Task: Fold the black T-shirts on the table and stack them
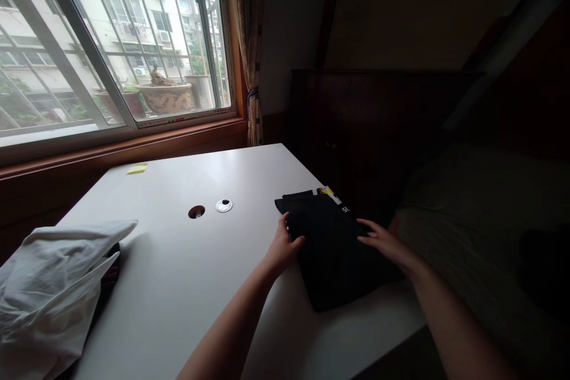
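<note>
A black folded cloth [333,255] lies on the right part of the white table [169,285], with a yellow and white print or label at its far edge. At its left edge, my left hand [286,244] has the thumb over the fabric and fingers at the border, pinching it. My right hand [378,238] is at the cloth's right edge, thumb and fingers on the border with a gap between them. Whether the right fingers grip the fabric is hard to see in the dark.
White cloth [53,285] lies over something dark at the table's left. A yellow note [138,168], an open round hole [196,212] and a round grommet [224,206] are farther back. Beyond stand a window and a curtain [253,71]; a dark bed [481,237] is right.
</note>
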`<action>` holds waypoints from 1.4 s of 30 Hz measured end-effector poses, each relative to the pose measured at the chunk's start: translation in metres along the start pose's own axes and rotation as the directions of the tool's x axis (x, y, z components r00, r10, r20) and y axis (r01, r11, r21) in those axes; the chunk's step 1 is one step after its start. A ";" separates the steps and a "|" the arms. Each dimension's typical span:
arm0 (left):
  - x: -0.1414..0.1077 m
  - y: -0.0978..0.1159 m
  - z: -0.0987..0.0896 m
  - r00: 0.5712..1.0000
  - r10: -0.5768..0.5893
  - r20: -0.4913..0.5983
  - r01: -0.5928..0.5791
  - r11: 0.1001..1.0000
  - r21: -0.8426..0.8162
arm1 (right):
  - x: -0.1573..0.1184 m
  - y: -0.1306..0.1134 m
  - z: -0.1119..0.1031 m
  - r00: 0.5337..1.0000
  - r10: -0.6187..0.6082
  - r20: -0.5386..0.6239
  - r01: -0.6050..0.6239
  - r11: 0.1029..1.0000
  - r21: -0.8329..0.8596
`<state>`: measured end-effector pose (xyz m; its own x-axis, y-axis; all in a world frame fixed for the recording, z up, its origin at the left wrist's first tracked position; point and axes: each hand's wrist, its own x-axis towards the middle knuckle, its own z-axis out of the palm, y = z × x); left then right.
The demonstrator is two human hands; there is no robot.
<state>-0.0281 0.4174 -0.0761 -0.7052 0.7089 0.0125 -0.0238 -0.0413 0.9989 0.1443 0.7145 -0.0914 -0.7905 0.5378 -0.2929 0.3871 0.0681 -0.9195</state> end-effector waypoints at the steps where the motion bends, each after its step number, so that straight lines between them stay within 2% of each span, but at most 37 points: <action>1: 0.000 -0.001 0.004 0.999 0.019 -0.033 -0.020 0.999 -0.025 | 0.001 0.001 -0.001 1.000 -0.013 -0.013 0.013 1.000 -0.004; 3: 0.000 -0.004 0.009 0.992 0.007 -0.129 -0.016 0.997 -0.074 | 0.002 0.000 -0.001 0.998 -0.039 -0.040 0.039 0.999 -0.019; 5: 0.000 -0.006 0.012 0.981 -0.053 -0.189 0.017 0.982 -0.188 | 0.000 -0.004 -0.001 0.996 -0.074 -0.057 0.073 0.997 -0.031; 7: -0.001 -0.009 0.013 0.980 -0.121 -0.156 0.063 0.940 -0.335 | -0.003 -0.008 -0.001 0.990 -0.127 -0.067 0.125 0.991 -0.037; 9: 0.000 -0.010 0.014 0.986 -0.143 -0.085 0.099 0.913 -0.396 | -0.007 -0.011 -0.001 0.981 -0.179 -0.073 0.176 0.984 -0.038; 11: 0.002 -0.011 0.017 0.993 -0.095 -0.068 0.068 0.947 -0.314 | -0.009 -0.014 0.000 0.973 -0.213 -0.086 0.210 0.977 -0.043; 13: 0.008 -0.009 0.020 0.994 -0.005 -0.107 -0.007 0.993 -0.116 | -0.010 -0.016 0.000 0.967 -0.232 -0.109 0.228 0.972 -0.050; 15: 0.016 -0.007 0.022 0.989 0.057 -0.140 -0.049 0.997 0.063 | -0.010 -0.018 0.000 0.959 -0.246 -0.140 0.240 0.969 -0.061; 17: 0.025 -0.005 0.023 0.986 0.067 -0.152 -0.046 0.989 0.137 | -0.008 -0.018 -0.001 0.951 -0.257 -0.172 0.250 0.966 -0.062; 23: 0.057 0.003 0.024 0.992 0.046 -0.117 -0.034 0.994 0.101 | 0.009 -0.016 -0.009 0.954 -0.229 -0.193 0.249 0.964 0.088; 28: 0.072 0.000 0.028 0.993 -0.042 -0.113 0.043 0.999 0.005 | 0.030 -0.019 -0.014 0.957 -0.192 -0.219 0.230 0.959 0.166; 31: 0.064 -0.003 0.030 0.990 -0.084 -0.112 0.080 0.996 -0.046 | 0.030 -0.021 -0.013 0.964 -0.121 -0.239 0.156 0.978 0.136; 35: 0.034 -0.005 0.032 0.989 -0.124 -0.082 0.116 0.989 -0.086 | 0.016 -0.017 -0.009 0.972 -0.032 -0.234 0.041 0.999 0.032; 38: 0.011 -0.004 0.036 0.990 -0.141 0.015 0.142 0.985 -0.102 | 0.007 -0.010 -0.010 0.973 -0.032 -0.228 0.033 0.999 0.000; 42: -0.006 -0.001 0.041 0.977 -0.175 0.125 0.176 0.984 0.003 | 0.006 -0.001 -0.020 0.976 -0.070 -0.206 0.053 0.995 -0.086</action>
<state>0.0055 0.4418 -0.0757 -0.5959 0.7877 -0.1566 -0.1456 0.0858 0.9856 0.1485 0.7342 -0.0870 -0.7007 0.6934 -0.1680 0.3843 0.1685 -0.9077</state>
